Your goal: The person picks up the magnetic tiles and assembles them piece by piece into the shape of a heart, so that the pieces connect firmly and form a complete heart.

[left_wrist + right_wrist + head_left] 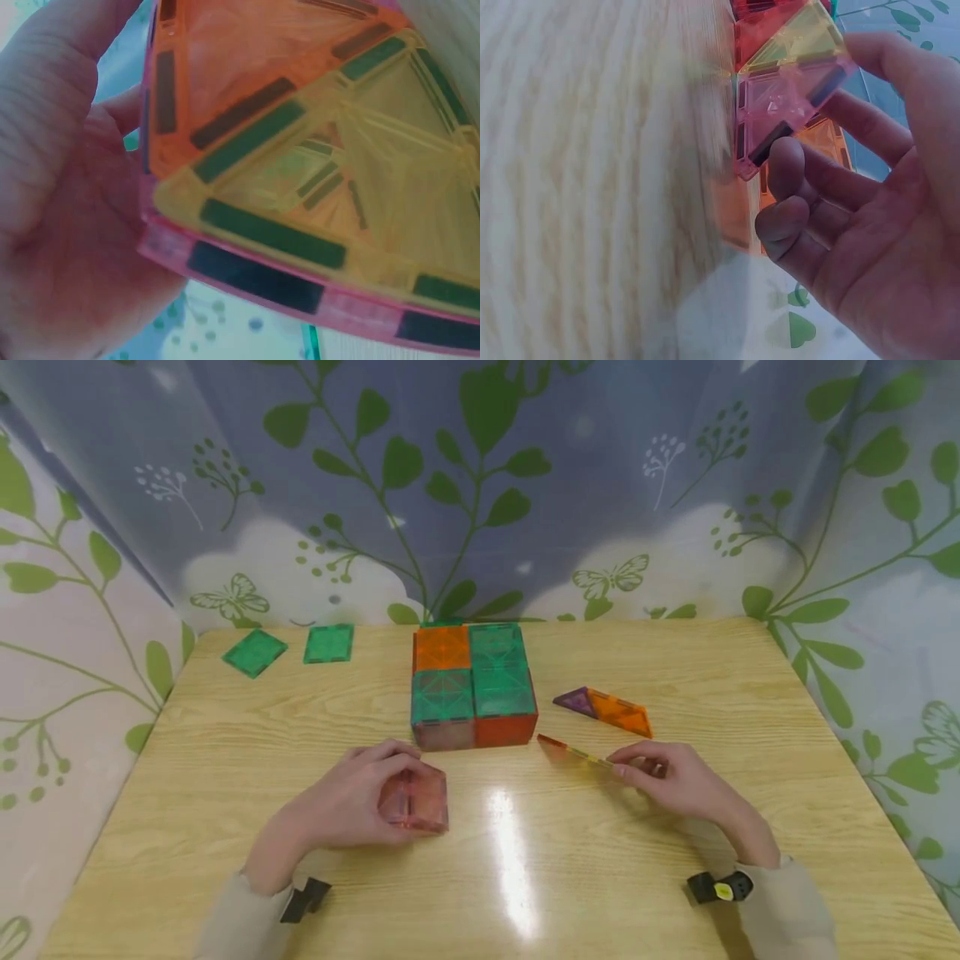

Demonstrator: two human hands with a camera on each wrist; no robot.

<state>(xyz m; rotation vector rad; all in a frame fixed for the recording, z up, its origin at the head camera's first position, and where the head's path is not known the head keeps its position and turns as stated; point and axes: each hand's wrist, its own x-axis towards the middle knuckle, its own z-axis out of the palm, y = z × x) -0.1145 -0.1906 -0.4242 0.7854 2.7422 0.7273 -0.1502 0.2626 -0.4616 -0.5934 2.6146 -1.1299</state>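
Note:
My left hand [352, 797] grips a small pink see-through cube of magnetic tiles [429, 802] from its left side, low over the table. Up close in the left wrist view, an orange triangle tile [225, 67] and a yellow triangle tile [292, 172] show against the cube's pink edge. Thumb and fingertips of my right hand [678, 781] pinch the end of a flat strip of magnetic tiles [573, 750]. Pink, yellow and red triangles make up that strip, seen in the right wrist view. Between and beyond the hands stands a larger magnetic-tile block [506, 693] with a green and orange top.
Behind the right hand lies a flat purple and orange tile piece [618, 711]. Two green square tiles [255, 652] rest at the table's back left. A leaf-patterned curtain [480, 527] hangs along the back edge of the wooden table [600, 877].

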